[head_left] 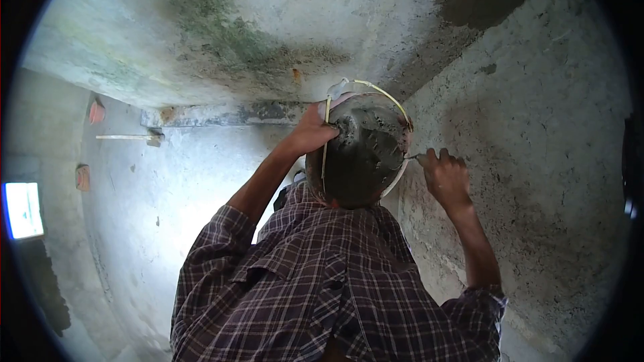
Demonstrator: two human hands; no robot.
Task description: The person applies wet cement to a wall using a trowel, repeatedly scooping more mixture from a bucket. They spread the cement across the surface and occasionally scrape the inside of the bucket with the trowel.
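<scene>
A round bucket (401, 181) of wet grey mortar (369, 154) is held up close to my chest. My left hand (312, 133) is closed on its left rim, the thumb lying over the inside edge. A thin pale handle (379, 88) with a wrapped white piece arches over the bucket's far side. At the right rim, my right hand (445, 175) is closed around a small tool, apparently a trowel (414, 157). Only its thin metal neck shows, pointing toward the mortar; I cannot make out the blade.
A rough plastered wall (530, 127) stands close on my right, and a stained wall (268, 33) rises ahead. Below left, on the pale floor (181, 181), lie a long-handled tool (127, 137) and two reddish pieces, one a brick-like block (82, 177). A bright opening (23, 210) is far left.
</scene>
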